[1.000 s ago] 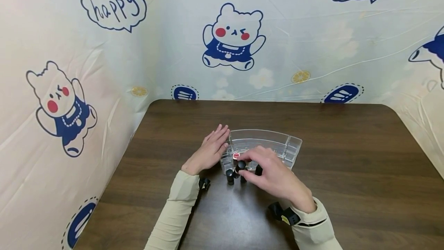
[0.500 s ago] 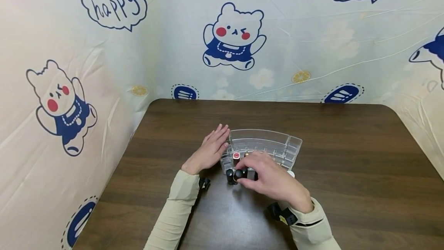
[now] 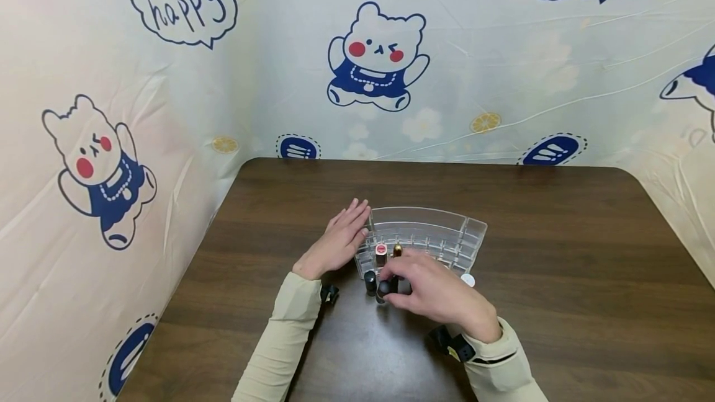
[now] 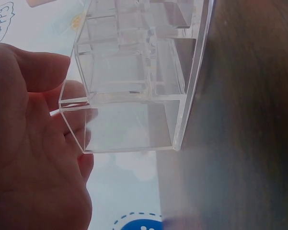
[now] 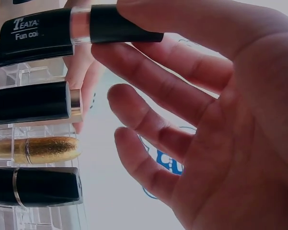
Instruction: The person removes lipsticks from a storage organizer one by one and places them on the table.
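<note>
My right hand (image 3: 432,290) pinches a black lipstick tube (image 5: 38,31) with white lettering and a pinkish clear band. Thumb and index finger hold its black end; the other fingers are loosely bent. In the head view this tube (image 3: 383,290) is upright at the near side of a clear acrylic lipstick organizer (image 3: 420,216). My left hand (image 3: 335,247) lies along the organizer's left end, fingers extended. In the left wrist view, its thumb (image 4: 48,69) is beside the clear wall and several fingertips show through it. Whether the held tube touches the table is hidden.
Beside the held tube are a black-topped tube (image 3: 370,281), a red-labelled tube (image 3: 381,254) and a gold tube (image 5: 52,149). Black lipsticks (image 5: 38,187) stand nearby. A white round top (image 3: 468,280) shows behind my right wrist. Brown table (image 3: 558,253) surrounds the organizer.
My right hand has moved the black lipstick tube toward me and lower, to the organizer's near side. The gold tube and white top have come into sight. My left hand stays put.
</note>
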Motion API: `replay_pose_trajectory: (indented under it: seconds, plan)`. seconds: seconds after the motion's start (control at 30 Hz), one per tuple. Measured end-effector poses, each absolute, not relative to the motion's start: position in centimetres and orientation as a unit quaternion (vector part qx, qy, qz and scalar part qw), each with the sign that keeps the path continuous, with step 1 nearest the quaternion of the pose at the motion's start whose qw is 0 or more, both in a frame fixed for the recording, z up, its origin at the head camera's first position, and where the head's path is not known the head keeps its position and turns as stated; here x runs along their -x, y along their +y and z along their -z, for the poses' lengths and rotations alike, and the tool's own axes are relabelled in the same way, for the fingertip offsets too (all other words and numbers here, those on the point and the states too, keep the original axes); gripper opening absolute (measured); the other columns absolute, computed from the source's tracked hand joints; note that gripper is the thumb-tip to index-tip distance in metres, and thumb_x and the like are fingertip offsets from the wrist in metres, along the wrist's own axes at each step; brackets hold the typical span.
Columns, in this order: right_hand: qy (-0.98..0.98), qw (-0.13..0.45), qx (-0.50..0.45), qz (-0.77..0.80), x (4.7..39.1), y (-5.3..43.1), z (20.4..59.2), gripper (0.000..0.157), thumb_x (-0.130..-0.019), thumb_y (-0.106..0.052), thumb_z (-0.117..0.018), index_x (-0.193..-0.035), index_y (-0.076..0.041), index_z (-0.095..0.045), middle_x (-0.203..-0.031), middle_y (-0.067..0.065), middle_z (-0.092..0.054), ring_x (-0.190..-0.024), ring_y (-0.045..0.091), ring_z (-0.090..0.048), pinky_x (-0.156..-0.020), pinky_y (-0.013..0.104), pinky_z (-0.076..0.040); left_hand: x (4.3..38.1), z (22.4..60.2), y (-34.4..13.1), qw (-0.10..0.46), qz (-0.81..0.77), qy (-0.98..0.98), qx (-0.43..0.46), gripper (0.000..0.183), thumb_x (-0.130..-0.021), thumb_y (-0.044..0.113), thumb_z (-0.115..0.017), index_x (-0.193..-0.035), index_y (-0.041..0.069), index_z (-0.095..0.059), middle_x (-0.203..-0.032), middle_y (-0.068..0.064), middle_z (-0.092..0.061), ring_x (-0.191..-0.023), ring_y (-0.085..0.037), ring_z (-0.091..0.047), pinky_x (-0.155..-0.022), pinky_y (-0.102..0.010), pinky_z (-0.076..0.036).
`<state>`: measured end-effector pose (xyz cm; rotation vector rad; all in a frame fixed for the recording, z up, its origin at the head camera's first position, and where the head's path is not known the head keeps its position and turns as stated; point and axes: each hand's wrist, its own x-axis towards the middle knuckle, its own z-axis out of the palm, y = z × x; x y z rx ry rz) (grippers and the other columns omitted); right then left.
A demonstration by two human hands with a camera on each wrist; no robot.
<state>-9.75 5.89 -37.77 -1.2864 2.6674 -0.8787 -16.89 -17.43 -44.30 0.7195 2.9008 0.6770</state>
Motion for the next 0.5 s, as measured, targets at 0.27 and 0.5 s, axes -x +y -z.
replay_pose_trajectory:
  seconds: [0.27, 0.5]
  plan:
    - [0.864, 0.049, 0.423, 0.268, 9.8, 5.5, 38.4, 0.017, -0.083, -0.023, -0.075, -0.097, -0.017, -0.067, -0.091, -0.008, -0.065, -0.085, 0.013, -0.059, -0.080, 0.030, -0.049, 17.0, 44.4, -17.5, 0.030, -0.222, 0.944, -0.243, 0.053, -0.105, 0.029, -0.035, -0.152, 0.005, -0.027, -0.162, -0.007, -0.020, -0.151, -0.026, -0.010, -0.120, -0.052, -0.016]
    - [0.862, 0.053, 0.433, 0.257, 9.7, 5.2, 38.8, 0.016, -0.084, -0.022, -0.075, -0.097, -0.017, -0.066, -0.091, -0.008, -0.066, -0.083, 0.013, -0.062, -0.079, 0.030, -0.050, 16.9, 44.5, -17.6, 0.031, -0.224, 0.943, -0.245, 0.053, -0.105, 0.030, -0.035, -0.152, 0.005, -0.028, -0.162, -0.008, -0.019, -0.151, -0.026, -0.010, -0.120, -0.053, -0.016]
